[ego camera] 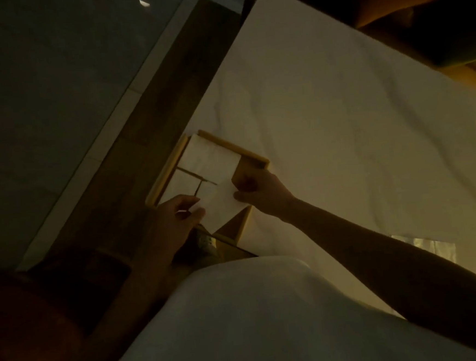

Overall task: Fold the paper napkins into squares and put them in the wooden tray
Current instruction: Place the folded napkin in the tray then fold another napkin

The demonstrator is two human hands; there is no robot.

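The scene is dim and the view is tilted. A wooden tray (230, 146) with dividers lies on the white cloth near the table's left edge. Folded white napkins (209, 161) fill its far compartments. Over the tray's near part I hold another folded white napkin (222, 207). My left hand (174, 222) pinches its left edge, and my right hand (260, 192) pinches its right edge. The napkin sits skewed across a divider, partly above a compartment whose brown bottom shows.
A white tablecloth (340, 121) covers the table to the right. A dark wooden strip (152, 124) and a grey floor lie to the left. My white shirt fills the lower view. Something shiny and crinkled (427, 248) lies near my right forearm.
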